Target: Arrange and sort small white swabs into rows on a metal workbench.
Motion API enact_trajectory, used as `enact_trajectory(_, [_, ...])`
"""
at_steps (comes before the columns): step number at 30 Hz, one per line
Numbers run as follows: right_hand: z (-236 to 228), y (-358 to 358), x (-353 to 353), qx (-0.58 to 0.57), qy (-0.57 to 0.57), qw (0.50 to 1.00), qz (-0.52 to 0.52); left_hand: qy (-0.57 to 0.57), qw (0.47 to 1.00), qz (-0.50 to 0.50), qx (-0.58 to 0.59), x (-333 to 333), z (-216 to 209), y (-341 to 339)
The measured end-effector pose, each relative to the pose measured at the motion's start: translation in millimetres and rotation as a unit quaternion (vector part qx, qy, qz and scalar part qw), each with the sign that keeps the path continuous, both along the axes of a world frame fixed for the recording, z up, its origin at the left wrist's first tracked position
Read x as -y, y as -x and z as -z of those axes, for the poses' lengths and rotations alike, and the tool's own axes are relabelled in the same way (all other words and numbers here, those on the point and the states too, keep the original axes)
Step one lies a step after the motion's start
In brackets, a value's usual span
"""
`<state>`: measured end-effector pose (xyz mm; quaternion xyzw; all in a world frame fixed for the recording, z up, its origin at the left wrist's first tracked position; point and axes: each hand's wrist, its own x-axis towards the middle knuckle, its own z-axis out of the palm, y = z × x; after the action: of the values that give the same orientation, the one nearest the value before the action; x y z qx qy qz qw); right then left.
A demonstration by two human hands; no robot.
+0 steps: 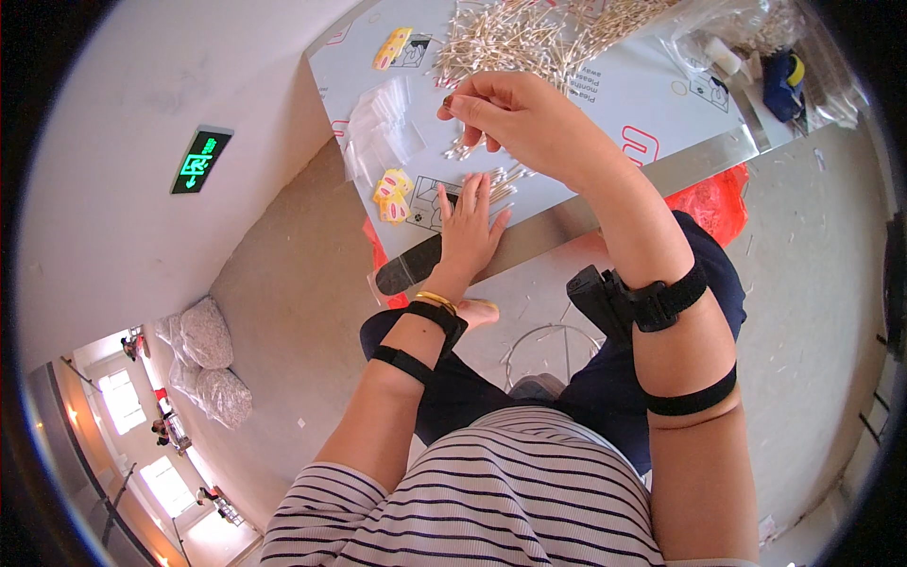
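My left hand (465, 231) lies on the near edge of the table with its fingers stretched out and apart. Its fingertips are beside a small bunch of cotton swabs (508, 185). Raised over the table, my right hand (501, 106) has its thumb and fingers pinched together; a small dark spot shows at the fingertips, too small to name. Beyond it spreads a large loose pile of cotton swabs (510, 42). Clear plastic bags (389, 128) lie fanned out on the left, with yellow printed cards (392, 196) nearer me.
Another stack of yellow cards (391, 48) lies at the table's far left. A large clear bag (727, 38) and a dark blue object (782, 85) stand at the far right. Red plastic (713, 206) hangs below the metal table edge (661, 175). White sacks (203, 359) rest by the wall.
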<state>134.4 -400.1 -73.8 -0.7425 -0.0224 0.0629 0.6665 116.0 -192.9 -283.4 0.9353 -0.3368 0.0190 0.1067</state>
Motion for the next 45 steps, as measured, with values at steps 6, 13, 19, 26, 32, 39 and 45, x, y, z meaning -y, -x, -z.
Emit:
enact_trajectory(6, [2,2,2,-0.022,0.007,1.0,0.015,0.109,0.993,-0.019,-0.032,-9,-9,2])
enact_trajectory(13, [6,0,-3,0.017,-0.034,0.999,0.026,0.006,0.991,-0.135,0.005,-41,16,26])
enact_trajectory(19, [6,1,-4,0.02,-0.035,0.999,0.023,-0.025,0.989,-0.14,-0.034,-28,21,26])
enact_trajectory(26, [2,0,-4,-0.002,-0.016,1.0,0.004,-0.015,0.991,-0.13,-0.021,-17,23,20])
enact_trajectory(32, [5,-1,-2,0.011,-0.048,0.999,0.002,0.014,0.991,-0.133,-0.025,-12,15,19])
enact_trajectory(39, [3,-1,4,-0.008,-0.005,1.0,0.007,0.084,0.996,-0.03,0.003,41,-11,-7])
enact_trajectory(45, [0,-1,3,-0.006,-0.014,1.0,0.009,0.113,0.987,-0.092,0.071,75,-7,-47])
